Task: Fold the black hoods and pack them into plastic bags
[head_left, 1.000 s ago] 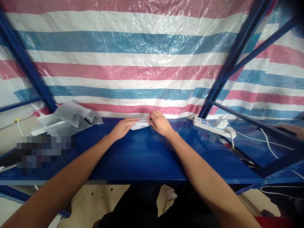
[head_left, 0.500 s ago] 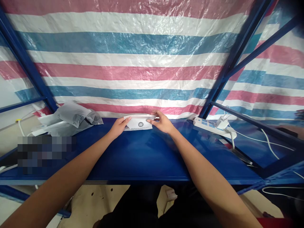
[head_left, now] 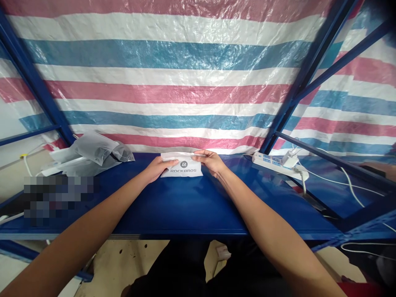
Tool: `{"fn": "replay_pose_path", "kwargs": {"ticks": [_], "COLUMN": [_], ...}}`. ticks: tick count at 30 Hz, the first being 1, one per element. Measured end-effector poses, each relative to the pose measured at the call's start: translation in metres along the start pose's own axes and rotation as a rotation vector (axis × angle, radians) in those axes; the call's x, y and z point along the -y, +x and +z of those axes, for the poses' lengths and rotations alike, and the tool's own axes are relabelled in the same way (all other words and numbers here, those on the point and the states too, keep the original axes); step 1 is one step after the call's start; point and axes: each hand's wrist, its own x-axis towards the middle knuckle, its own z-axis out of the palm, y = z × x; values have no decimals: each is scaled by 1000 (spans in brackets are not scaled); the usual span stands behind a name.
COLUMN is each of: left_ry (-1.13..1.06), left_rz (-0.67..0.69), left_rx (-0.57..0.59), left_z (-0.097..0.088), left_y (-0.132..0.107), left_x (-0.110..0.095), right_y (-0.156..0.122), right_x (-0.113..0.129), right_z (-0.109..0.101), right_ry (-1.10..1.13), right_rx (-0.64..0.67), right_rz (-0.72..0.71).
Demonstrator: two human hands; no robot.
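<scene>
Between my two hands is a white plastic bag with a round logo and the word ROCKBROS printed in dark letters. It faces me over the far part of the blue table. My left hand grips the bag's left side, its thumb lying across the front. Higher up, my right hand pinches the top right corner between thumb and fingers. The bag's contents, if any, are hidden.
Several translucent plastic bags are heaped at the table's left. On the right lies a white power strip with a plugged-in adapter and cables. Blue metal posts frame a striped tarp behind the table.
The bag now hangs flatter with its front opened out, so the whole printed word shows. Both hands have shifted slightly, and the right one has turned at the top corner.
</scene>
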Motion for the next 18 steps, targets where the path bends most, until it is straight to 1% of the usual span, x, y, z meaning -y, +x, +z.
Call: {"fn": "replay_pose_path", "kwargs": {"ticks": [4,9,11,13,15,18], "left_ry": [1,2,-1,-9,-22,-28], "left_rz": [3,65,68,47,20,1], "left_rx": [-64,-167,-192,-184,-148,-123], "left_z": [1,4,6,7,7,7], "left_y": [2,3,2,1,1,0], "left_x": [1,1,0,0,0,1], "right_y": [-5,-10,-12,-12,-11,-9], "right_x": [4,7,8,8,7,3], "right_z": [4,11,13,13,12,11], "right_ry": [26,63,82,106,122,106], "right_rx": [6,42,54,66,71,58], "right_rz": [29,-26,-32,-41,-57,-65]}}
